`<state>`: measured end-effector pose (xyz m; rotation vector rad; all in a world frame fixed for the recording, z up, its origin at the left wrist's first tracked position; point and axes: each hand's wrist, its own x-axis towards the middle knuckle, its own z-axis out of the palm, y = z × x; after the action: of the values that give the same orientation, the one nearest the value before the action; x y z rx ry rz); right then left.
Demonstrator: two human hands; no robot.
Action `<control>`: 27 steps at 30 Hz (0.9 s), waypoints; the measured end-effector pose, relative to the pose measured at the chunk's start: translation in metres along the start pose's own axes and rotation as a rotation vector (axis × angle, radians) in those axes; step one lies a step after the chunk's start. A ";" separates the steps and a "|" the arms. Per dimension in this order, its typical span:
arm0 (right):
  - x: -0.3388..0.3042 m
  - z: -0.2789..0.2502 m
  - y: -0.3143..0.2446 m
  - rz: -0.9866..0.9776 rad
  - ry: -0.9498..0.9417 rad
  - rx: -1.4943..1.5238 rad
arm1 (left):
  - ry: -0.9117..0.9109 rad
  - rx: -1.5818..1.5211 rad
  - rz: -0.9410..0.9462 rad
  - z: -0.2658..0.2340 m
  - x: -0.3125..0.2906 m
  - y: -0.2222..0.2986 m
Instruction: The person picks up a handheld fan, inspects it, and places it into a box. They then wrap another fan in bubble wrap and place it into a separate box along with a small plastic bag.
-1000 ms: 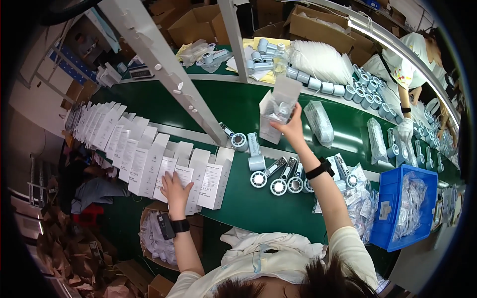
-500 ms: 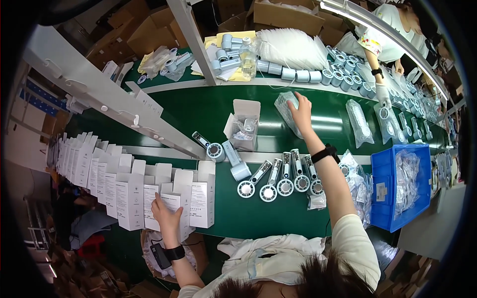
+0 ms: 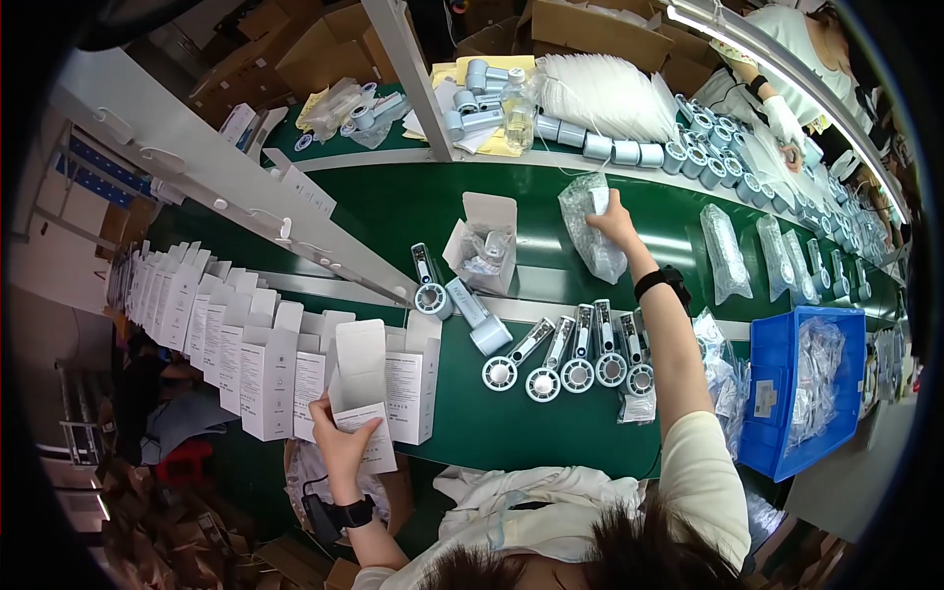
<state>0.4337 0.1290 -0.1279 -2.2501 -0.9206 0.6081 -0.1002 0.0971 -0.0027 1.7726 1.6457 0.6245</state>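
My left hand (image 3: pixel 341 444) grips a white carton (image 3: pixel 360 359) with its top flap raised, pulled a little forward of the row of open white cartons (image 3: pixel 267 383). Over the green belt (image 3: pixel 383 206), my right hand (image 3: pixel 615 222) is closed on a bubble-wrapped handheld fan (image 3: pixel 588 246); the clear wrap hides most of the fan. Between my hands stands an open white box (image 3: pixel 489 211) with bagged parts inside. Several light-blue handheld fans (image 3: pixel 575 374) lie side by side on the near green table, and two more fans (image 3: pixel 477 315) rest near the box.
A blue bin (image 3: pixel 752 452) of bagged parts sits at the right. More bubble-wrapped fans (image 3: pixel 726 254) lie along the belt. A metal post (image 3: pixel 413 88) rises at the back left. A co-worker's gloved hand (image 3: pixel 784 120) is at the far right, among fan parts and a stack of white sleeves (image 3: pixel 600 93).
My right hand has closed on the wrapped fan and tilted it up off the belt. My left hand has drawn a carton toward me from the row. The view has shifted slightly.
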 end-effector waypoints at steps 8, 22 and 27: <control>-0.154 -0.049 -0.067 -0.317 -0.576 0.183 | -0.098 -0.527 0.179 0.010 -0.040 0.051; -0.221 0.061 -0.092 -0.563 -0.594 0.074 | -0.028 -0.900 0.097 0.026 -0.058 0.016; -0.106 0.082 -0.111 -0.608 0.065 0.013 | -0.054 -0.875 0.058 0.026 -0.049 0.012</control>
<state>0.2647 0.1434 -0.0896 -1.8210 -1.4695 0.2578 -0.0783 0.0454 -0.0080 1.1658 1.0229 1.0996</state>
